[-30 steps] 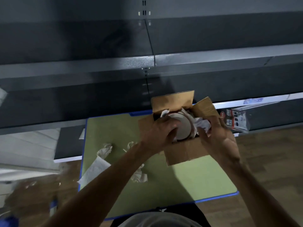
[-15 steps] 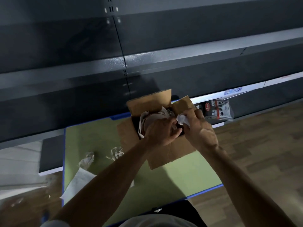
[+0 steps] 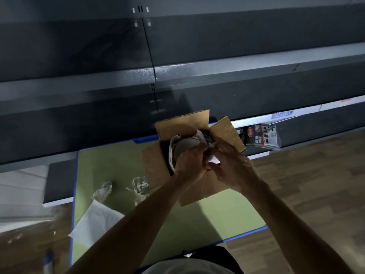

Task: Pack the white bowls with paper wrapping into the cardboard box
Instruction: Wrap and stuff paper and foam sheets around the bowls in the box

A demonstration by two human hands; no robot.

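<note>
Bowl (image 3: 184, 147): one in one box (image 3: 182, 123) | left hand (image 3: 188, 165), right hand (image 3: 232, 168) fingers pinch wrapping (image 3: 214, 160)

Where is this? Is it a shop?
Probably a shop or its stockroom. Long dark metal shelves run along the wall, one shelf edge carries a price label, and a packet of goods sits there, beside the cardboard box.

a shop, by the look of it a retail aisle; long dark grey metal shelves (image 3: 217, 62) run across the back on a slotted upright (image 3: 153, 89); a price-label strip (image 3: 282, 115) edges a lower shelf; a packaged product (image 3: 261, 138) lies there; wood-look floor (image 3: 316, 184) below
</note>
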